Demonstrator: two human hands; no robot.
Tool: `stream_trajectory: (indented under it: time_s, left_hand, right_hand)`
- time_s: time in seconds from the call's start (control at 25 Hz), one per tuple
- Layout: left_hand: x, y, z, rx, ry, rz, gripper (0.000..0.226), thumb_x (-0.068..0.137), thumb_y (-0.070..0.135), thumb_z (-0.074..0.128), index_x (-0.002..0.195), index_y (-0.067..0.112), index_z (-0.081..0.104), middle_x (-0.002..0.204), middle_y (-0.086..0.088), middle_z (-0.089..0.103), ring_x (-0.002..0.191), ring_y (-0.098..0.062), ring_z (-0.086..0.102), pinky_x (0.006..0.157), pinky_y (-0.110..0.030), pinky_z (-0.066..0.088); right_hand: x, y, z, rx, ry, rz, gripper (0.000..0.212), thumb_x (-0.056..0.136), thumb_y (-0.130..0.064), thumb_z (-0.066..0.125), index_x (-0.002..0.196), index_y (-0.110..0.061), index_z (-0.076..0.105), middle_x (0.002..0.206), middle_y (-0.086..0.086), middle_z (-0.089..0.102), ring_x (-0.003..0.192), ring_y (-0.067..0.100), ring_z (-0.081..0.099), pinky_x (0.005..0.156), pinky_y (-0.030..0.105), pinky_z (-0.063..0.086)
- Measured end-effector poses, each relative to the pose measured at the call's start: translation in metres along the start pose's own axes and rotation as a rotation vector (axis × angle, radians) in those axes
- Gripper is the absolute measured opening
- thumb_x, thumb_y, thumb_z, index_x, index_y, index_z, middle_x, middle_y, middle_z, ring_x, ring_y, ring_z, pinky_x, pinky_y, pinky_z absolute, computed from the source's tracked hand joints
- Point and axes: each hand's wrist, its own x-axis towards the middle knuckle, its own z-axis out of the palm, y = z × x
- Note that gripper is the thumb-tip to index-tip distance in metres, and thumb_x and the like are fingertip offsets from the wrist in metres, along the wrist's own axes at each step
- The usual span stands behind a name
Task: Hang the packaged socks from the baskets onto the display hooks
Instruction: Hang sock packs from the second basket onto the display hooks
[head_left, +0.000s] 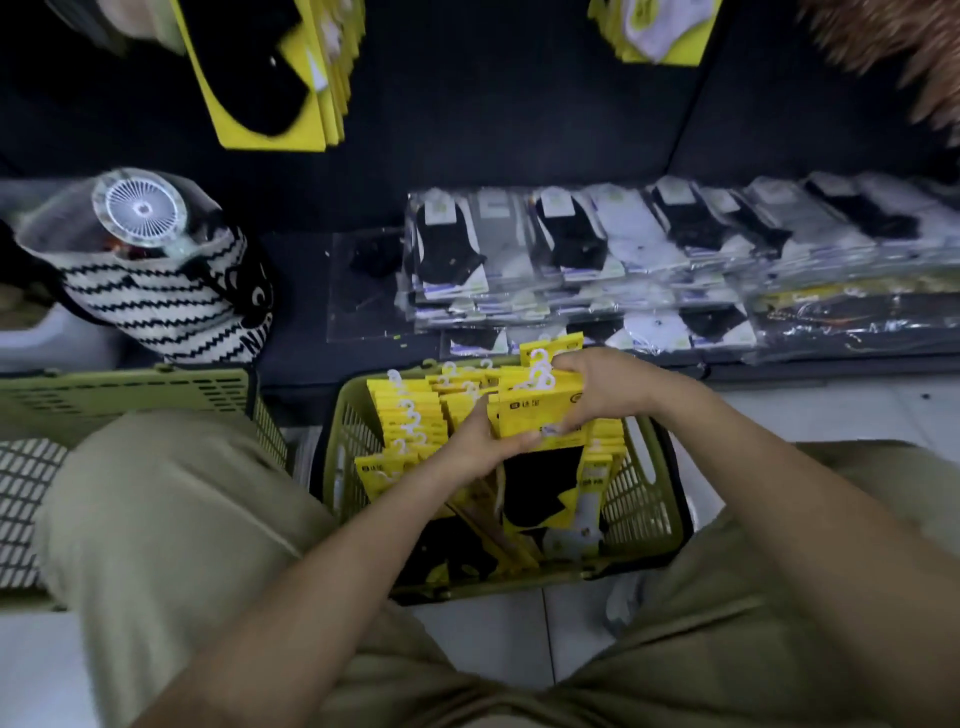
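Note:
A green plastic basket stands on the floor between my knees, filled with yellow-carded sock packs with white hooks. Both hands hold a small stack of sock packs above the basket. My left hand grips the stack's lower left edge. My right hand grips its upper right side, fingers near the white hooks. Yellow sock packs hang on the dark display wall above, with more hanging packs at the top right.
A second green basket stands at the left. A striped bag with a small white fan sits beside it. Clear-wrapped sock bundles are stacked on a low dark shelf behind the basket. White floor tiles lie to the right.

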Motion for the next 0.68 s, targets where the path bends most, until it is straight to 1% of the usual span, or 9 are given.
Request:
stream_trajectory:
  time_s: [0.08, 0.12, 0.2, 0.24, 0.28, 0.36, 0.44, 0.56, 0.68]
  left_hand:
    - [-0.001, 0.029, -0.009, -0.061, 0.158, 0.118, 0.049, 0.082, 0.023, 0.070, 0.121, 0.014, 0.043, 0.113, -0.001, 0.058, 0.110, -0.020, 0.057, 0.082, -0.021, 0.047]
    - [0.000, 0.044, -0.015, -0.068, 0.232, 0.161, 0.044, 0.082, 0.024, 0.070, 0.118, 0.015, 0.046, 0.107, 0.000, 0.059, 0.102, -0.017, 0.060, 0.078, -0.022, 0.048]
    - [-0.002, 0.073, -0.030, -0.128, 0.325, 0.214, 0.036, 0.083, 0.026, 0.068, 0.113, 0.020, 0.048, 0.099, 0.008, 0.060, 0.088, -0.006, 0.059, 0.072, -0.017, 0.049]
    - [-0.004, 0.086, -0.037, -0.176, 0.336, 0.234, 0.033, 0.084, 0.027, 0.067, 0.111, 0.021, 0.049, 0.097, 0.011, 0.061, 0.087, -0.004, 0.059, 0.072, -0.016, 0.050]
    - [-0.005, 0.097, -0.043, -0.214, 0.338, 0.250, 0.033, 0.085, 0.028, 0.066, 0.112, 0.021, 0.050, 0.099, 0.011, 0.062, 0.090, -0.006, 0.060, 0.077, -0.019, 0.051]
    - [-0.009, 0.115, -0.052, -0.251, 0.353, 0.275, 0.035, 0.086, 0.028, 0.064, 0.117, 0.017, 0.051, 0.108, 0.003, 0.064, 0.100, -0.014, 0.062, 0.088, -0.031, 0.051]
    - [-0.015, 0.128, -0.063, -0.291, 0.363, 0.308, 0.041, 0.087, 0.026, 0.064, 0.122, 0.011, 0.051, 0.116, -0.006, 0.064, 0.105, -0.021, 0.062, 0.090, -0.035, 0.052]
    - [-0.022, 0.139, -0.084, -0.328, 0.270, 0.377, 0.052, 0.081, 0.020, 0.067, 0.128, 0.007, 0.048, 0.121, -0.011, 0.063, 0.110, -0.024, 0.061, 0.093, -0.037, 0.051]
    - [-0.029, 0.143, -0.106, -0.382, 0.221, 0.393, 0.069, 0.067, 0.022, 0.074, 0.129, 0.010, 0.045, 0.123, -0.012, 0.061, 0.113, -0.027, 0.059, 0.096, -0.041, 0.049]
  right_hand:
    - [-0.008, -0.006, -0.016, 0.231, 0.130, 0.002, 0.088, 0.062, -0.035, 0.085, 0.136, -0.024, 0.040, 0.142, -0.001, 0.043, 0.125, 0.018, 0.044, 0.092, 0.019, 0.036]
    - [-0.011, -0.011, -0.023, 0.394, 0.223, 0.004, 0.079, 0.061, -0.032, 0.086, 0.127, -0.028, 0.042, 0.132, -0.002, 0.048, 0.113, 0.015, 0.049, 0.082, 0.016, 0.040]
    - [-0.010, -0.027, -0.029, 0.716, 0.447, 0.005, 0.067, 0.063, -0.026, 0.086, 0.112, -0.026, 0.038, 0.106, -0.007, 0.053, 0.086, 0.006, 0.054, 0.060, 0.010, 0.041]
    - [-0.008, -0.037, -0.030, 0.840, 0.547, -0.004, 0.066, 0.065, -0.023, 0.085, 0.110, -0.023, 0.037, 0.099, -0.008, 0.054, 0.079, 0.003, 0.054, 0.057, 0.009, 0.042]
    - [-0.005, -0.048, -0.030, 0.917, 0.618, -0.016, 0.068, 0.064, -0.023, 0.085, 0.111, -0.022, 0.036, 0.097, -0.008, 0.055, 0.079, 0.002, 0.056, 0.060, 0.010, 0.044]
    - [0.000, -0.067, -0.032, 0.973, 0.698, -0.022, 0.075, 0.058, -0.031, 0.088, 0.114, -0.018, 0.039, 0.099, -0.008, 0.057, 0.089, 0.007, 0.060, 0.073, 0.019, 0.049]
    - [0.003, -0.079, -0.040, 0.998, 0.748, -0.019, 0.076, 0.052, -0.041, 0.087, 0.111, -0.019, 0.044, 0.100, -0.004, 0.062, 0.095, 0.013, 0.062, 0.080, 0.031, 0.051]
    - [0.005, -0.092, -0.055, 0.993, 0.828, -0.030, 0.051, 0.057, -0.041, 0.085, 0.089, -0.026, 0.048, 0.083, -0.008, 0.059, 0.075, 0.007, 0.060, 0.064, 0.025, 0.047]
    - [0.007, -0.104, -0.069, 1.035, 0.819, -0.112, 0.031, 0.068, -0.033, 0.081, 0.083, -0.026, 0.056, 0.081, -0.011, 0.063, 0.070, 0.000, 0.062, 0.058, 0.016, 0.048]
